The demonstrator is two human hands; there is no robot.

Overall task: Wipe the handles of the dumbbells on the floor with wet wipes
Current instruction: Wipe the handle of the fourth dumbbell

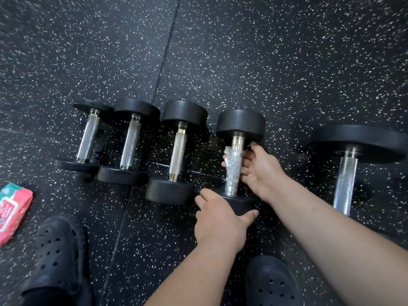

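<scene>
Speckled black rubber floor (287, 62), five dumbbells in a row, handles running 12 to 6 o'clock. Fourth dumbbell (240, 124) from the left sits just off frame centre toward 4 o'clock. Right hand (262, 171) comes in from 5 o'clock, fingers curled round its knurled handle (234, 173) with a white wet wipe (227, 154) bunched against the metal; the wipe shows at the handle's 9 o'clock side, thumb up near the far head. Left hand (218, 217) clamps the near head (239, 204) at 6 o'clock of the handle, thumb on one side, fingers on the other. Hands apart, one dumbbell between them. Three smaller dumbbells (130, 144) lie side by side at its 9 o'clock; the largest dumbbell (345, 180) lies apart at 3 o'clock. Pink wet wipes pack (13, 208) on the floor at the 8 o'clock edge. Black perforated clogs at 7 o'clock (59, 250) and 5 o'clock (271, 281).
</scene>
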